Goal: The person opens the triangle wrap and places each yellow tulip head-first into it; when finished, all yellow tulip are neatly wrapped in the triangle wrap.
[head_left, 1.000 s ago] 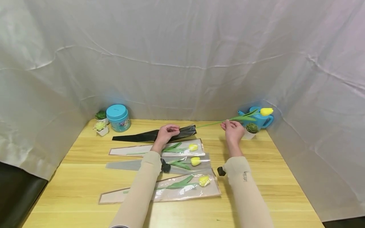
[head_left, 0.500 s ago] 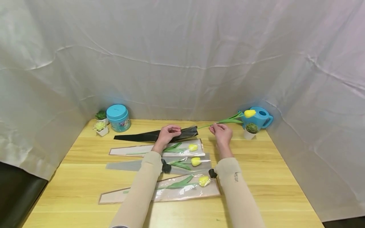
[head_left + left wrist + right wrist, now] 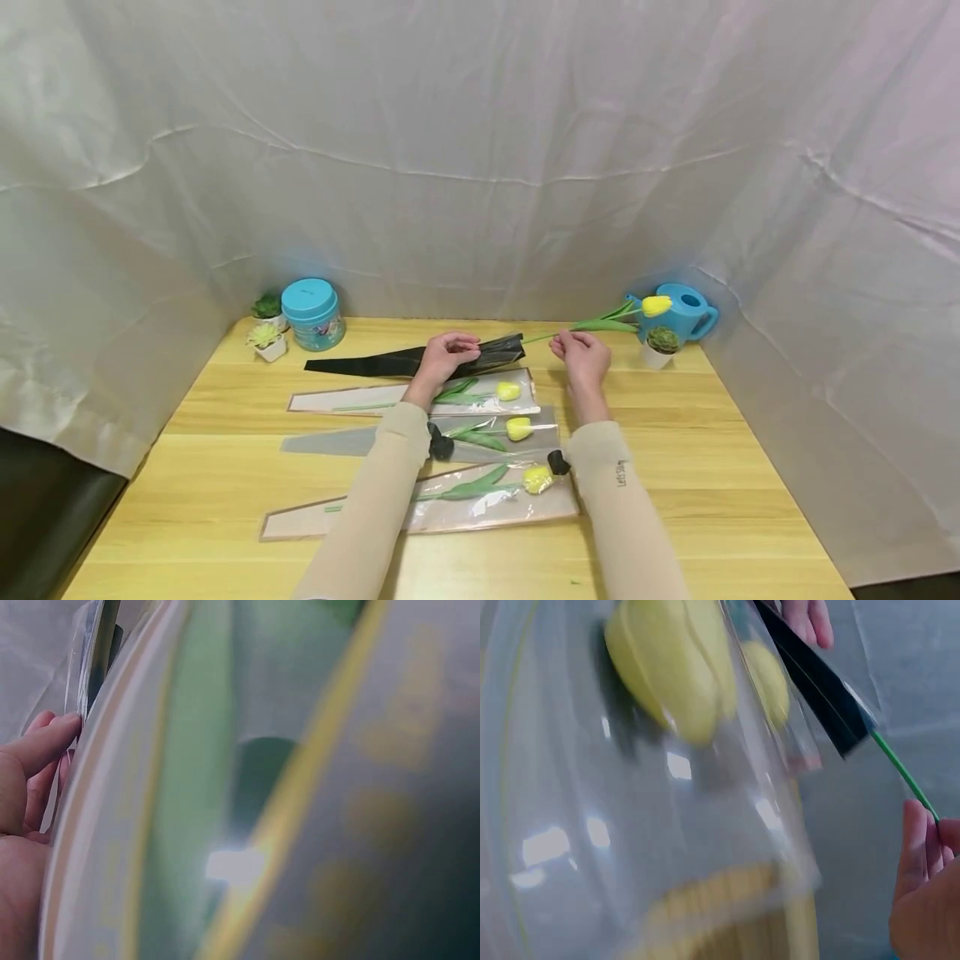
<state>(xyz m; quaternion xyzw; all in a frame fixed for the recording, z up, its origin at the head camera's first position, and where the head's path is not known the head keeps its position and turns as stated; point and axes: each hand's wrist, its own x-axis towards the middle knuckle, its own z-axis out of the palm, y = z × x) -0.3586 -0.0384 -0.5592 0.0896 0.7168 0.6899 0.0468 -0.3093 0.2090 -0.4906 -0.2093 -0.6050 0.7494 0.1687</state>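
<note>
Sleeve print (image 3: 620, 473) too small to read; hands hold tulip (image 3: 655, 305)

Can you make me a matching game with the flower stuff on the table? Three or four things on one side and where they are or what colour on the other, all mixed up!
Things:
1. black sleeve
2. watering can
3. loose tulip
4. round jar

Places or states:
A. stands at the back left, beside two little potted plants
B. held open at its wide end by the left hand
C. blue, at the back right corner
D. yellow head in the air, stem pinched by the right hand

Pairs: 1-B, 2-C, 3-D, 4-A
</note>
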